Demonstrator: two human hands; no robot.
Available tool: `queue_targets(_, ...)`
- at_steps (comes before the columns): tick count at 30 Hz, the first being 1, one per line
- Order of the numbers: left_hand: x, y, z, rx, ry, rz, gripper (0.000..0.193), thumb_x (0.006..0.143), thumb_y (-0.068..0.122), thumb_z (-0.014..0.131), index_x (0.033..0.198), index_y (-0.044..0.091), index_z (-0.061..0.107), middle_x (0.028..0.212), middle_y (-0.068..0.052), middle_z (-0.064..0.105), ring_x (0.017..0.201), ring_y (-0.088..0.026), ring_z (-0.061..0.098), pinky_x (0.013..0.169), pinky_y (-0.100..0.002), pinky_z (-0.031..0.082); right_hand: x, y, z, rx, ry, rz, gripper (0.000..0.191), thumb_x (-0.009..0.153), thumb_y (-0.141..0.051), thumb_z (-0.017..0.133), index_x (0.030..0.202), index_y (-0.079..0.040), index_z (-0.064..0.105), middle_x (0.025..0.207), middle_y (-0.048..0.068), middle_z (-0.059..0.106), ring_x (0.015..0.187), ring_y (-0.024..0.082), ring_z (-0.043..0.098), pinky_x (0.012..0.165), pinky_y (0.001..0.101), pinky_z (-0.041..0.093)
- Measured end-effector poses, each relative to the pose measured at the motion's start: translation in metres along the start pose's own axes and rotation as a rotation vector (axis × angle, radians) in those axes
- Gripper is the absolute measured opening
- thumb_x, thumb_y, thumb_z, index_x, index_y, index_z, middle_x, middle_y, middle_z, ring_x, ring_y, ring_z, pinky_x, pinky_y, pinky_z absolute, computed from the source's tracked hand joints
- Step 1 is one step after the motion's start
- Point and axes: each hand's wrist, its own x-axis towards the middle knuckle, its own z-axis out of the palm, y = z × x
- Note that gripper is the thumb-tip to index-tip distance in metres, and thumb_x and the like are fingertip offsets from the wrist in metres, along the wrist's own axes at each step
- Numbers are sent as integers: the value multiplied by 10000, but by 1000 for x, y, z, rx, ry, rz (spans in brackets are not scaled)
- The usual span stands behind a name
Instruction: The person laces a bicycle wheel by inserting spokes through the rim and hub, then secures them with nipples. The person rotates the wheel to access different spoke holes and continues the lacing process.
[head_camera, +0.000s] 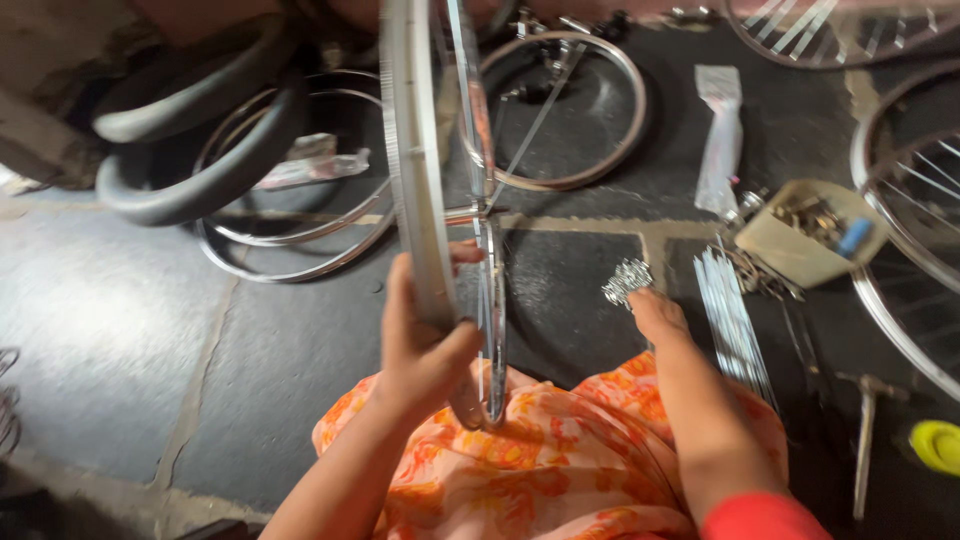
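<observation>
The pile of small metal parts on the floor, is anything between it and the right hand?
Nothing visible. The right hand reaches straight to the pile of small metal parts, fingertips at its edge; the bundle of spokes lies off to the side.

Dark stone floor (110, 330) with rims (565, 110), spokes (735, 320), tyre (200, 140).

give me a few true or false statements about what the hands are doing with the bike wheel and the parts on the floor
1. The left hand grips the silver wheel rim, which stands upright. True.
2. The right hand rests on the yellow object. False: it reaches to a small pile of metal spoke nipples; the yellow object lies far to the right.
3. A bundle of loose spokes lies on the floor right of the right hand. True.
4. The beige tray holds nothing. False: it holds small metal parts and a blue piece.
5. Black tyres lie at upper left. True.
</observation>
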Motion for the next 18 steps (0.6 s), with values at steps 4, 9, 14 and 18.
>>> queue_targets(4,12,-2,7,102,-55,218,597,735,-134,520,1299,61,509,1293,-51,556,1146,-130,512,950,-250,438,-17,-32,-27,482,404,-26,137,954,-166,598,962,-30,602,934,143,712,870,266,720,794,407,580)
queue_targets(9,26,-17,30,159,-38,351,553,754,-95,574,1280,68,517,1248,-47,581,1158,-133,528,1022,-254,424,-126,-106,-83,1534,143,-319,297,1100,-270,470,1033,-3,582,982,122,688,826,198,701,796,382,604)
queue_targets(14,25,-43,77,143,29,276,488,786,-42,606,1256,77,544,1120,-29,554,965,-126,507,840,-265,459,-193,-170,-123,1305,160,-759,284,1120,-245,424,1282,-15,460,1213,104,521,1098,165,516,969,314,440)
queue_targets(18,16,-64,95,12,-49,265,434,838,0,656,1236,57,491,1028,-28,534,911,-112,509,804,-282,474,-208,-175,-135,1368,53,-558,244,1092,-214,446,1258,-43,499,992,41,575,828,99,536,744,240,474)
